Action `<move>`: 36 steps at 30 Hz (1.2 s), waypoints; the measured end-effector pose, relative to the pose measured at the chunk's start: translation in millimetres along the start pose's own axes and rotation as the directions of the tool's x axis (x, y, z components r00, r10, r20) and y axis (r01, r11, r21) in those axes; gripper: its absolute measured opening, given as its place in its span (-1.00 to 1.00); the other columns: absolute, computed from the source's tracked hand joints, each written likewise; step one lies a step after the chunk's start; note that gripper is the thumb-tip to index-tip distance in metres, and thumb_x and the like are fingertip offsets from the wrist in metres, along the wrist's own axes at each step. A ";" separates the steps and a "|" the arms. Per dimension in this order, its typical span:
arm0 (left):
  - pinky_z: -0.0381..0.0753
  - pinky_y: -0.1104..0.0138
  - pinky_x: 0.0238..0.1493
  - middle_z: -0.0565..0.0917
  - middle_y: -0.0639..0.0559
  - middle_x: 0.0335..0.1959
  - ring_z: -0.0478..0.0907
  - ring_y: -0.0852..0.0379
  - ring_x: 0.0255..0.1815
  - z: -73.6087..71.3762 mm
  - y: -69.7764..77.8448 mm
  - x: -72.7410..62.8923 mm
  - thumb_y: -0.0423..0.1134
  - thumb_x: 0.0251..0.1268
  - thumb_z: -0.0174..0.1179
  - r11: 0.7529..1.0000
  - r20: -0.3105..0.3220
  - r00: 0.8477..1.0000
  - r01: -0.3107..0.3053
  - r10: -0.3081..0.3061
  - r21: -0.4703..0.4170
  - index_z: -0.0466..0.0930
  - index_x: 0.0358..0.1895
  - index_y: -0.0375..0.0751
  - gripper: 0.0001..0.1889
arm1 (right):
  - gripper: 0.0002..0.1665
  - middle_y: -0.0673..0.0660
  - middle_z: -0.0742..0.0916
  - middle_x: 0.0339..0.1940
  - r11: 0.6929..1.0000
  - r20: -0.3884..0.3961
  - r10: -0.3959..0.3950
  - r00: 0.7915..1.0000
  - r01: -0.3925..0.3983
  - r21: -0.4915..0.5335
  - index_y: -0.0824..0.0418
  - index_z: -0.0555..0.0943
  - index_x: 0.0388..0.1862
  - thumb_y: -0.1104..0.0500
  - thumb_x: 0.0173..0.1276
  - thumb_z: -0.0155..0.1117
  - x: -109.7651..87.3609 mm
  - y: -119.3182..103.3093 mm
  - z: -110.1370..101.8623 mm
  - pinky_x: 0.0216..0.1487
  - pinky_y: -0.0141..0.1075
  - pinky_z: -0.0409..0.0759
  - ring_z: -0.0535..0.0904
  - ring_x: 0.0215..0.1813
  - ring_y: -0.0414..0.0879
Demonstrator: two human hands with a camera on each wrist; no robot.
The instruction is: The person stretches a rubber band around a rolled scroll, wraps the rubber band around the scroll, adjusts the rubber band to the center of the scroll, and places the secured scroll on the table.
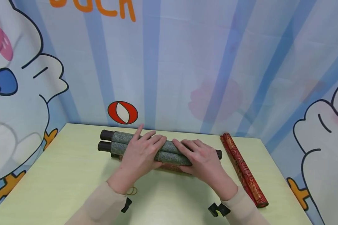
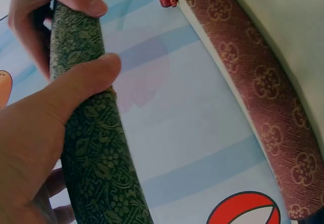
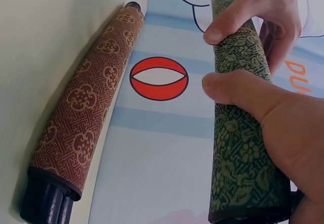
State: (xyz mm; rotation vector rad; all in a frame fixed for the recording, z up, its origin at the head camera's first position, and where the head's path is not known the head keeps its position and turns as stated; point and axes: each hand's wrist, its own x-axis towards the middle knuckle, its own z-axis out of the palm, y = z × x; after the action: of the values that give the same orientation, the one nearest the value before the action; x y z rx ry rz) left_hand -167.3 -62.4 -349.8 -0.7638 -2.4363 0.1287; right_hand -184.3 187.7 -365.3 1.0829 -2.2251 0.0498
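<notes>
A green patterned scroll [image 1: 171, 158] shows as two side-by-side rolls with dark end knobs, and a thin tie crosses its middle. My left hand [image 1: 142, 153] grips its middle from above, thumb on the near side. To the right, my right hand [image 1: 202, 158] grips the same scroll, thumb also toward me. Both wrist views show the green scroll [image 2: 98, 133] raised off the table. Behind and below it lies a brownish-red scroll [image 3: 83, 97] with gold flower patterns and dark knobs, mostly covered in the head view.
A bright red scroll [image 1: 243, 168] with gold swirls lies slantwise at the right of the pale table [image 1: 64, 175]. Thin yellow bands [image 1: 131, 190] lie near my left wrist. A printed striped cloth [image 1: 169, 62] hangs behind the table.
</notes>
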 end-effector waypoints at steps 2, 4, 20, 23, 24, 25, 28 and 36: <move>0.22 -0.24 0.62 0.76 0.03 0.21 0.62 -0.10 0.37 -1.6 -1.3 -1.5 0.31 -0.19 0.71 1.000 0.018 1.000 0.018 -0.018 -0.007 0.68 0.35 -0.08 -0.04 | 0.13 0.10 0.77 0.14 1.000 0.001 0.005 1.000 -0.005 0.017 0.03 0.62 0.48 -0.14 -0.13 0.88 1.6 -0.4 0.8 -0.06 -0.10 0.82 0.75 0.05 0.05; 0.16 -0.26 0.64 0.74 0.01 0.24 0.58 -0.12 0.42 -3.1 -3.4 -3.6 0.33 -0.19 0.71 0.999 0.038 0.999 0.027 -0.026 -0.025 0.65 0.39 -0.10 0.01 | 0.13 0.10 0.77 0.13 1.000 0.010 0.005 1.000 -0.005 0.023 0.03 0.62 0.48 -0.15 -0.13 0.88 1.6 -0.3 2.2 -0.09 -0.11 0.82 0.75 0.05 0.04; 0.17 -0.25 0.64 0.63 -0.06 0.43 0.48 -0.14 0.52 -1.4 -13.5 -28.2 0.33 -0.02 0.63 0.989 -0.012 0.996 0.091 -0.093 -0.113 0.52 0.53 -0.10 0.03 | 0.09 0.10 0.77 0.07 0.989 0.167 0.146 0.975 -0.147 -0.004 0.04 0.58 0.52 -0.32 0.04 0.74 -27.5 14.5 4.0 -0.37 -0.13 0.76 0.76 -0.03 0.02; 0.19 -0.26 0.63 0.63 -0.09 0.43 0.49 -0.15 0.51 1.1 -12.0 -32.1 0.31 0.00 0.63 0.984 -0.014 0.993 0.111 -0.114 -0.141 0.52 0.53 -0.11 0.02 | 0.07 0.11 0.78 0.06 0.980 0.200 0.190 0.961 -0.197 0.015 0.06 0.57 0.53 -0.31 0.08 0.71 -34.0 16.6 1.4 -0.37 -0.12 0.74 0.75 -0.06 0.02; 0.19 -0.26 0.63 0.63 -0.09 0.43 0.49 -0.16 0.51 1.9 -11.3 -33.0 0.30 0.00 0.63 0.982 -0.018 0.993 0.116 -0.120 -0.152 0.53 0.53 -0.12 0.01 | 0.06 0.12 0.77 0.04 0.976 0.215 0.206 0.955 -0.216 0.022 0.07 0.57 0.53 -0.31 0.10 0.70 -36.7 17.3 0.5 -0.36 -0.12 0.74 0.75 -0.07 0.01; 0.20 -0.26 0.63 0.64 -0.10 0.42 0.49 -0.16 0.51 2.9 -10.5 -33.9 0.28 0.00 0.64 0.979 -0.023 0.992 0.119 -0.124 -0.163 0.54 0.52 -0.12 0.00 | 0.05 0.12 0.77 0.03 0.972 0.228 0.222 0.948 -0.235 0.030 0.08 0.58 0.53 -0.30 0.11 0.70 -39.5 18.1 -0.5 -0.35 -0.12 0.74 0.75 -0.09 0.01; 0.24 -0.26 0.61 0.65 -0.13 0.40 0.51 -0.18 0.49 6.0 -7.8 -36.4 0.24 0.02 0.65 0.972 -0.028 0.990 0.128 -0.136 -0.195 0.57 0.49 -0.14 -0.04 | 0.04 0.13 0.77 -0.01 0.951 0.282 0.282 0.917 -0.306 0.045 0.11 0.57 0.53 -0.29 0.14 0.67 -48.5 20.8 -2.9 -0.35 -0.15 0.71 0.72 -0.17 -0.02; 0.31 -0.28 0.56 0.67 -0.15 0.35 0.57 -0.21 0.42 16.3 -1.2 -43.2 0.12 0.07 0.66 0.953 0.034 0.986 0.167 -0.164 -0.253 0.62 0.43 -0.14 -0.16 | 0.02 0.26 0.76 0.13 0.829 0.425 0.469 0.774 -0.552 0.090 0.22 0.48 0.59 -0.29 0.31 0.54 -71.8 29.3 -9.9 -0.18 0.01 0.74 0.74 -0.08 0.09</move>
State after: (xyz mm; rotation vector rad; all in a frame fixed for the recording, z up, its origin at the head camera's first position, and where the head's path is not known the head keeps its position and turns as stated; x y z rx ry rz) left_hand -148.0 -85.9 -384.5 -0.6628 -2.5467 -0.2504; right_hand -168.0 259.5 -391.6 0.5754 -2.8832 0.3428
